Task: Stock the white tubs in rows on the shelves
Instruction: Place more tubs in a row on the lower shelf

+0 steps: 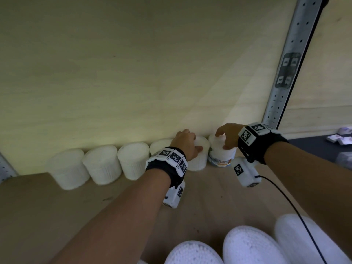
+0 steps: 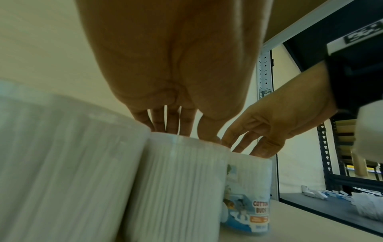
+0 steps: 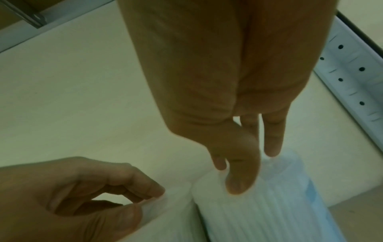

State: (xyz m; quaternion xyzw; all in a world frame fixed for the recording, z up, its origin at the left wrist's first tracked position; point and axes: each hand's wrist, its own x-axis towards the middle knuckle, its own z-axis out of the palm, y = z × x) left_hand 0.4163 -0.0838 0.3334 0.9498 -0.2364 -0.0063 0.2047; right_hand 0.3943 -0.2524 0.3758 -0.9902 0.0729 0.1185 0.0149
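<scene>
Several white tubs (image 1: 102,164) stand in a row against the back panel of a wooden shelf (image 1: 57,206). My left hand (image 1: 192,140) grips the top of a plain ribbed tub (image 1: 198,161) from above, fingers behind and thumb in front. In the right wrist view the left hand (image 3: 145,198) pinches that tub's rim. Right beside it stands a tub with a blue cotton buds label (image 1: 222,157), last in the row. My right hand (image 1: 222,140) holds its lid from above. The left wrist view shows both tubs (image 2: 182,180) (image 2: 248,188) touching side by side.
More white tubs (image 1: 253,244) sit at the near edge, below my arms. A perforated metal upright (image 1: 285,73) rises just right of the labelled tub. Small boxes (image 1: 339,140) lie on a dark surface beyond it. A black cable (image 1: 285,197) hangs from my right wrist.
</scene>
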